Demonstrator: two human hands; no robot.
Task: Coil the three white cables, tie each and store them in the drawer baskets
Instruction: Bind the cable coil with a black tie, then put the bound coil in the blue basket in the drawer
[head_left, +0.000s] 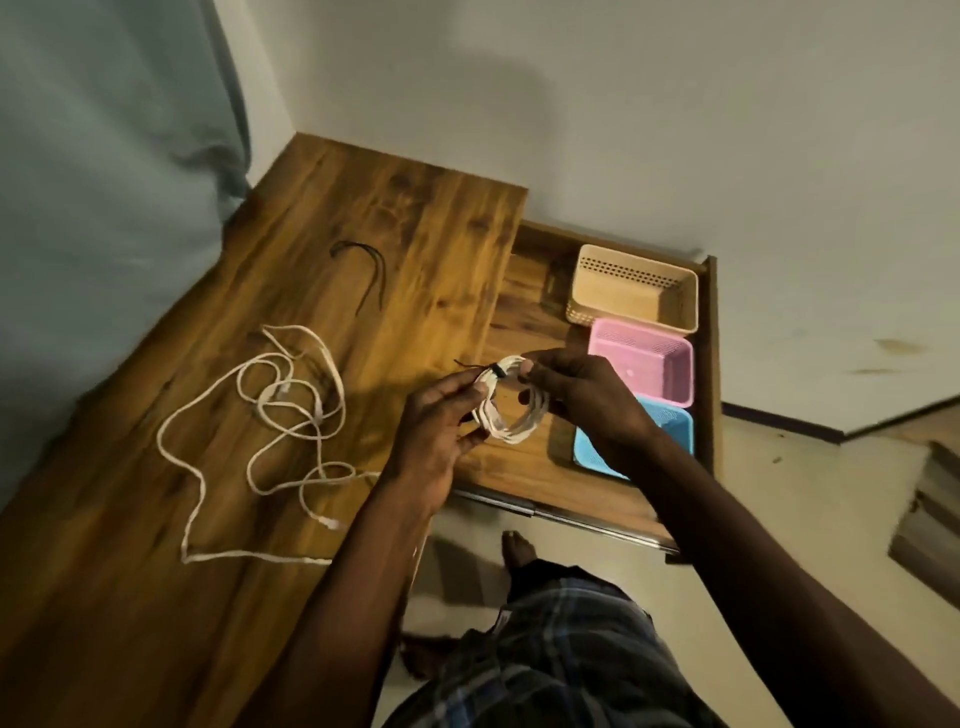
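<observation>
while the left hand (441, 431) grips one side of a coiled white cable (511, 410) and the right hand (582, 395) pinches the other, a dark tie (496, 370) already wraps the top of the coil, so the first cable looks nearly tied. it hangs just above the open drawer (524, 317), beside the pink basket (644, 364). the beige basket (634, 291), the pink one and what shows of the blue basket (670, 426) hold nothing i can see. left of the drawer, loose white cable (270, 415) sprawls on the desk top (415, 218), with spare dark ties (363, 270) beyond it; those still need coiling, tying and storing. one loop runs close to the desk's near edge, and the drawer's front lip sits under the right forearm.
</observation>
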